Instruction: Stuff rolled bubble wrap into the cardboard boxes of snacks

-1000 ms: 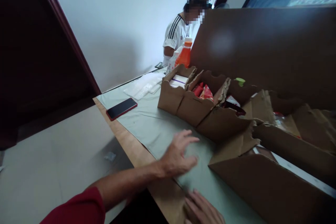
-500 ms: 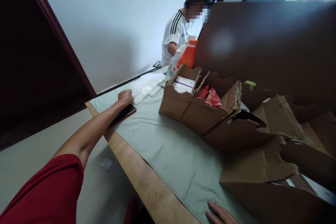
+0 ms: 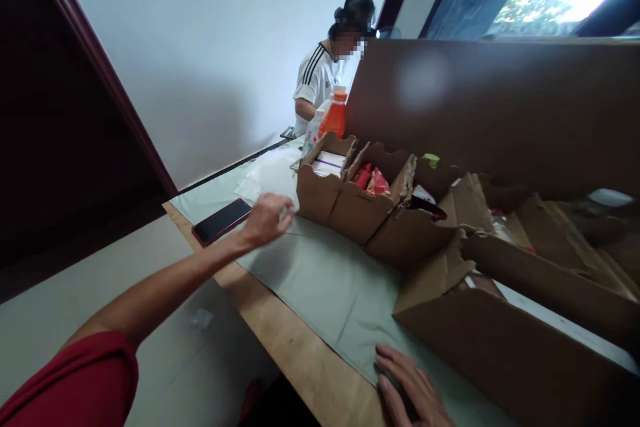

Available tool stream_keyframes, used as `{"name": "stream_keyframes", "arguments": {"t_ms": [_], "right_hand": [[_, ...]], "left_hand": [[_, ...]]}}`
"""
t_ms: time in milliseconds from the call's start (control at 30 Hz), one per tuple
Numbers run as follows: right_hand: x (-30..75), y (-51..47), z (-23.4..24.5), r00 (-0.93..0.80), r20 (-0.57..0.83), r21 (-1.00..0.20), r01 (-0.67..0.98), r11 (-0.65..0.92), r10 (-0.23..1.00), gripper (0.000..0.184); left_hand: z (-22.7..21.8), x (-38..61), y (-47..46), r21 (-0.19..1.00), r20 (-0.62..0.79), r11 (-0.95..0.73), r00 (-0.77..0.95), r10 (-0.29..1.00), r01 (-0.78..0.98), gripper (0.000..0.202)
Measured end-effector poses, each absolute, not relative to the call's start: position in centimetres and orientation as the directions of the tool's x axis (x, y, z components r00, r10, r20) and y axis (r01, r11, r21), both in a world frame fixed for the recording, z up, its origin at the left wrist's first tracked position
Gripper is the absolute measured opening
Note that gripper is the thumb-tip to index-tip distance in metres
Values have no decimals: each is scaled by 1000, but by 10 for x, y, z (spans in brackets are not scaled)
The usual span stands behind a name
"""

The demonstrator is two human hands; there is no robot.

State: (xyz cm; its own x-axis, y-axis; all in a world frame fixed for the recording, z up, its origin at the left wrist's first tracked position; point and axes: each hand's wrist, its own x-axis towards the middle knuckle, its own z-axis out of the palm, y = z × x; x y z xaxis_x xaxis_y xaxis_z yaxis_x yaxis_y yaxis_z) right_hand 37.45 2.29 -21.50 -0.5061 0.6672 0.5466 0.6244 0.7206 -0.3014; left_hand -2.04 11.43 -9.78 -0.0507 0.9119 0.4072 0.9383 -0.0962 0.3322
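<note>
My left hand (image 3: pixel 267 218) hovers over the grey-green cloth (image 3: pixel 325 280), fingers pinched on a clear plastic bag (image 3: pixel 273 177) that lifts off the pile behind it. A red-edged phone (image 3: pixel 221 221) lies just left of that hand. My right hand (image 3: pixel 410 390) lies flat on the cloth at the near table edge, fingers stretched out, holding nothing, beside a large cardboard box (image 3: pixel 505 347).
A row of open cardboard boxes (image 3: pixel 350 203) with red packets and white cartons runs along the table. Behind them stand an orange bottle (image 3: pixel 334 117) and a tall brown board (image 3: pixel 500 107). Another person in a white shirt (image 3: pixel 315 80) sits at the far end.
My left hand has pulled back from the phone toward me and now pinches a clear bag. My right hand has slid further onto the cloth.
</note>
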Motion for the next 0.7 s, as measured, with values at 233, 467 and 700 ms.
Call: {"name": "stream_keyframes", "arguments": {"t_ms": [233,467,700], "right_hand": [[371,1,-182,-541,554,-257,612,748,633,57],[373,-40,-178,-667,408,-386,493,779,624,49],[371,-77,-186,-395,329,-653,561,509,858,18]], "left_hand": [[-153,121,-4,459,379,-478,322,868,748,13],[-153,170,-78,706,361,-518,383,850,484,7],[-157,141,-115,794,189,-235,139,972,560,53]]}}
